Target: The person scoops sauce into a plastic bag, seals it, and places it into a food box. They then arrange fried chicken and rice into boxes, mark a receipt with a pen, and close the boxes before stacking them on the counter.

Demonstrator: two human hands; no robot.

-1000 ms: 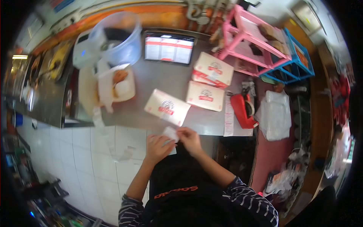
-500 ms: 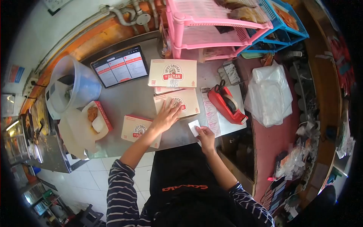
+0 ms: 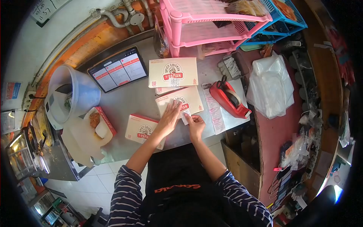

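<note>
My left hand (image 3: 168, 119) lies with its fingers stretched over the printed lid of a cardboard box (image 3: 193, 99). At that box's front edge, my right hand (image 3: 196, 126) pinches a small white label (image 3: 185, 117), which touches or nearly touches the lid. Just behind sits another box (image 3: 172, 70) with a printed label on its logo, on top of a box that is mostly hidden. A smaller closed box (image 3: 139, 129) is left of my left wrist. To the right, a red tape dispenser (image 3: 229, 99) stands on a long printed paper (image 3: 214, 113).
A tablet (image 3: 118, 69) leans at the back left, near a clear plastic tub (image 3: 81, 90). An open box of fried chicken and rice (image 3: 107, 120) is at the left. Clear plastic bags (image 3: 269, 87) lie right, with a pink rack (image 3: 176, 30) behind.
My right hand has moved left with the label, up to the box's front edge beside my left hand. The view has shifted slightly.
</note>
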